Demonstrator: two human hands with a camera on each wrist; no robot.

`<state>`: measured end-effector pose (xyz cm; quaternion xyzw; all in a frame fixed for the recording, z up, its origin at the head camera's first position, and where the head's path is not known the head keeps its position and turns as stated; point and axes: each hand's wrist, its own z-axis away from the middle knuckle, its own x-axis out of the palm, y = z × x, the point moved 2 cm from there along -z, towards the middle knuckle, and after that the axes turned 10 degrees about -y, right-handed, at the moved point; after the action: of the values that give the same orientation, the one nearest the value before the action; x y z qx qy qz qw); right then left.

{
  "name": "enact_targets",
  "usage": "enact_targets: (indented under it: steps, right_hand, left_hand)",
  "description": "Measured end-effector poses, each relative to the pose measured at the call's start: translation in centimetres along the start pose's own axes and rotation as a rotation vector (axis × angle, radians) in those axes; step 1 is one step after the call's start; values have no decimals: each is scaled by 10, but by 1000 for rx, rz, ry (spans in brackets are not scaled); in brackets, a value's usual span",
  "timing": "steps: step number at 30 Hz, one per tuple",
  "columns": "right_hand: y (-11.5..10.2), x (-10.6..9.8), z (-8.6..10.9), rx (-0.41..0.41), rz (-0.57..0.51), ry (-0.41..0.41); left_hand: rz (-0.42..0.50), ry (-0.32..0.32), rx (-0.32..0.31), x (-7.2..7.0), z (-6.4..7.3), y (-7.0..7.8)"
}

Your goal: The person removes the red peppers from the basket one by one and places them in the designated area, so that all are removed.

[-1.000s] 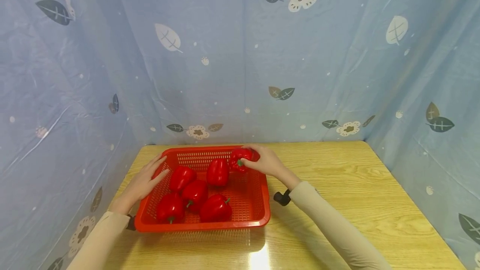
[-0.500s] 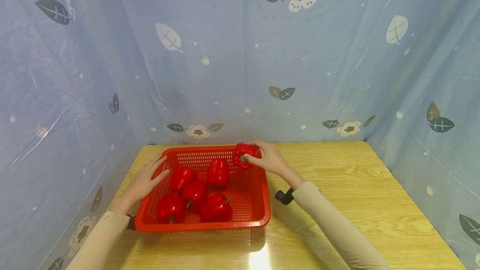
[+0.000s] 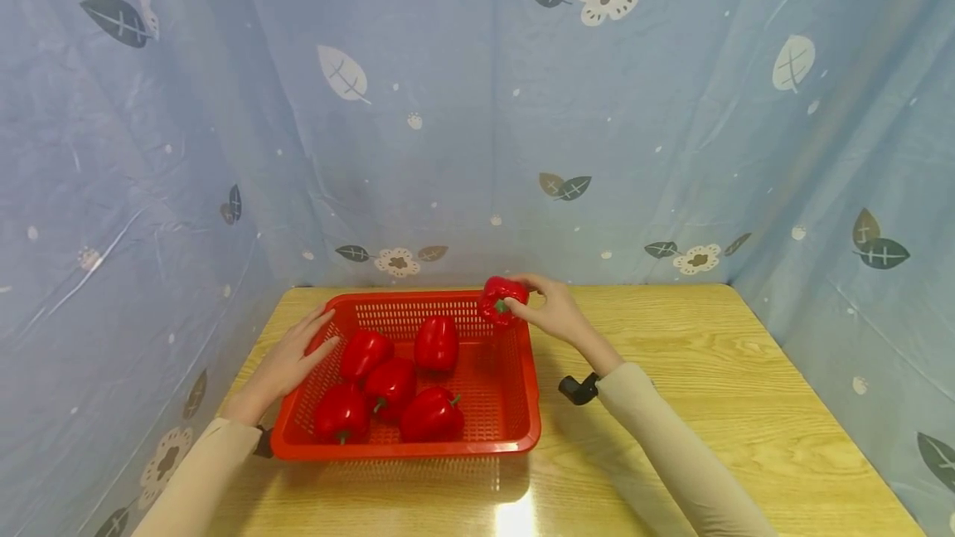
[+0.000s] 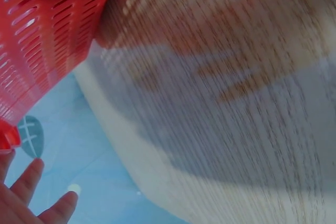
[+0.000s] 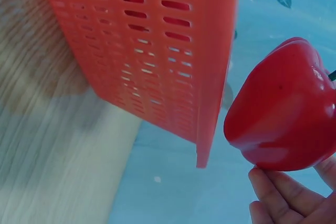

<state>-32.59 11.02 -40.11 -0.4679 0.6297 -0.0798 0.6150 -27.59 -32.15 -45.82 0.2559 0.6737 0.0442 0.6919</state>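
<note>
My right hand (image 3: 555,311) grips a red bell pepper (image 3: 501,302) with a green stem, thumb near the stem. The pepper is held up at the back right corner of a red plastic basket (image 3: 533,404). In the right wrist view, the held pepper (image 5: 286,108) is beside the basket wall (image 5: 173,51), with fingers under it. Several other red bell peppers lie in the basket, one of them, a single pepper (image 3: 436,344), near the back middle. My left hand (image 3: 287,359) rests at the basket's left rim with its fingers spread and fairly straight.
The basket stands on a wooden table (image 3: 671,404), toward its left side. Blue curtains (image 3: 448,147) with leaf and flower prints hang behind and at both sides. A dark wrist camera (image 3: 578,389) sticks out from the right wrist.
My right hand has lifted the bell pepper from inside the basket's back right corner, moving it up and to the right. The left hand has stayed at the rim.
</note>
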Motion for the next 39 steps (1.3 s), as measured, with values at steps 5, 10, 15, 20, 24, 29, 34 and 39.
enact_targets:
  steps: [5, 10, 15, 20, 24, 29, 34, 39]
  right_hand:
    - [3, -6, 3, 19, -9, 10]
    - [7, -9, 6, 32, -12, 18]
    - [12, -13, 11, 42, -32, 23]
    - [16, -16, 16, 39, -35, 33]
    - [18, -19, 20, 36, -22, 47]
    - [21, -22, 27, 39, -19, 61]
    - [25, -22, 32, 35, -25, 73]
    - [28, -23, 38, 35, -34, 73]
  left_hand:
    - [-15, 19, 11, -1, 0, 2]
    - [-22, 35, 20, -2, 1, 4]
    - [-18, 30, 18, 0, 1, 4]
    - [25, 23, 15, 0, 0, 3]
    - [35, 19, 11, -3, -1, 6]
    - [112, 46, 30, -7, -3, 9]
    - [214, 91, 87, -4, -2, 3]
    - [381, 122, 165, 1, 1, -6]
